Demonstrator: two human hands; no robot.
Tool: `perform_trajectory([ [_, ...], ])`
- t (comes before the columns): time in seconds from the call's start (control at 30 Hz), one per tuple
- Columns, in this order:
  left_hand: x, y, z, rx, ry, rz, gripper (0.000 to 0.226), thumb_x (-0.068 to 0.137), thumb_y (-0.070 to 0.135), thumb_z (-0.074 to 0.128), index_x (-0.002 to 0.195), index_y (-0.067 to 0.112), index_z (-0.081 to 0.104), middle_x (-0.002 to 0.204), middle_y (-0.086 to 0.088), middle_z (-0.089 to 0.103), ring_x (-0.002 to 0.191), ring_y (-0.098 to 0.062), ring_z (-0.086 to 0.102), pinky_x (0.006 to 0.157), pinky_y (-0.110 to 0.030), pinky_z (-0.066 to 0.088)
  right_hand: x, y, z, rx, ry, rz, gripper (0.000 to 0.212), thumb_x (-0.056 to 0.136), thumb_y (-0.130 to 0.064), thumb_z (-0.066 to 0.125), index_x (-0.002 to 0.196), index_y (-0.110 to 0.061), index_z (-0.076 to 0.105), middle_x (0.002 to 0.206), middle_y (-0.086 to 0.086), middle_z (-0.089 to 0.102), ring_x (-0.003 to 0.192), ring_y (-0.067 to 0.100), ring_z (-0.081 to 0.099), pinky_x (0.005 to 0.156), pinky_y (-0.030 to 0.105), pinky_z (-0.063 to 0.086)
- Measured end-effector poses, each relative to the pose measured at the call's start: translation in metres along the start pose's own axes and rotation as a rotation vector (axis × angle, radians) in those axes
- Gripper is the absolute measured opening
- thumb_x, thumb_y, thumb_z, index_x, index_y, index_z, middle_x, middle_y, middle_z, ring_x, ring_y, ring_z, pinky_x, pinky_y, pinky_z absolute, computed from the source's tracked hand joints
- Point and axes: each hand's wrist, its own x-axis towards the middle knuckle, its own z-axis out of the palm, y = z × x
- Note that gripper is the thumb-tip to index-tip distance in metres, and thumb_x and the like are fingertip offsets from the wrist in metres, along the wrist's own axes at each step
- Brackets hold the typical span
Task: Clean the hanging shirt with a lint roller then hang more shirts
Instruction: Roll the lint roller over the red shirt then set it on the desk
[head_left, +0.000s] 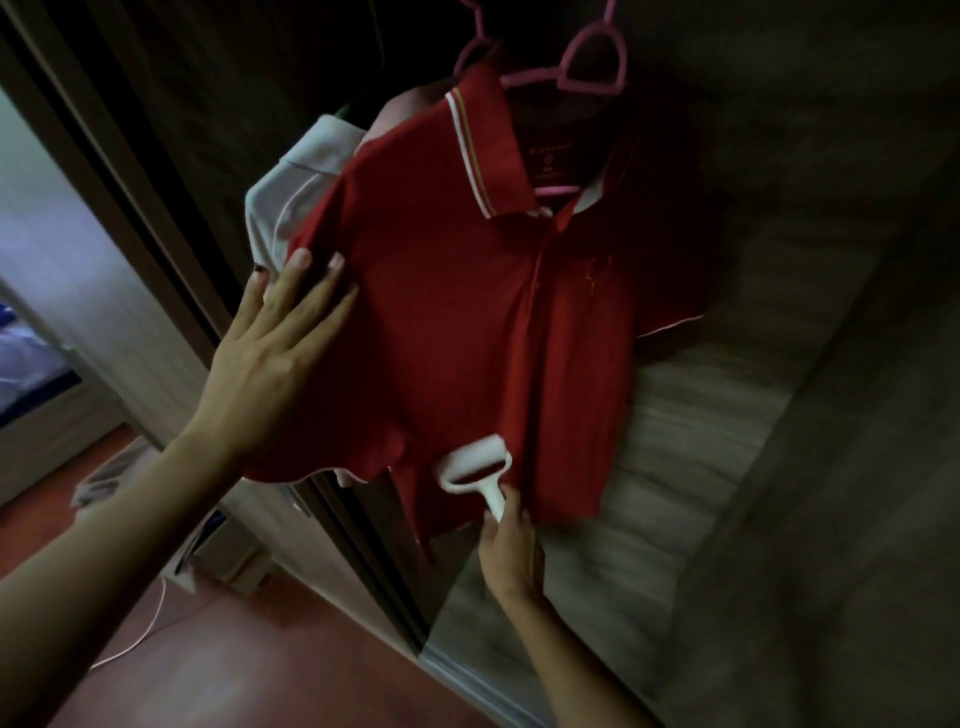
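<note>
A red polo shirt (467, 312) with a white-striped collar hangs on a pink hanger (587, 73) against a wooden wardrobe door. My left hand (270, 353) lies flat with straight fingers on the shirt's left sleeve, pressing the cloth. My right hand (511, 551) grips the handle of a white lint roller (475, 462), whose roll rests on the lower front of the shirt near the hem. A white garment (301, 171) hangs behind the red shirt, mostly hidden.
A second pink hanger (475, 47) shows at the top. The wardrobe door (753, 415) fills the right. A dark gap of the open wardrobe (171, 104) lies on the left. Red floor (234, 649) below carries a white cable (150, 623) and some cloth.
</note>
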Motion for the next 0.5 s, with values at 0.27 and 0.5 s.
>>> perform_trajectory([
  [0.27, 0.0, 0.009, 0.002, 0.018, -0.076, -0.025, 0.062, 0.09, 0.008, 0.047, 0.148, 0.008, 0.026, 0.157, -0.011, 0.017, 0.147, -0.018, -0.012, 0.119, -0.037, -0.013, 0.007, 0.021, 0.005, -0.014, -0.261, -0.04, 0.052, 0.095, -0.012, 0.05, 0.144, -0.02, 0.035, 0.136, 0.008, 0.049, 0.119, 0.024, 0.054, 0.093, 0.032, 0.046],
  [0.5, 0.0, 0.008, 0.003, 0.027, -0.06, -0.002, 0.057, 0.092, 0.014, 0.034, 0.148, 0.009, 0.027, 0.157, -0.011, 0.018, 0.147, -0.018, -0.011, 0.12, -0.037, -0.012, 0.001, 0.045, -0.012, 0.01, 0.027, 0.152, 0.047, 0.093, -0.021, 0.054, 0.138, -0.024, 0.043, 0.124, 0.007, 0.06, 0.103, 0.028, 0.063, 0.072, 0.029, 0.043],
])
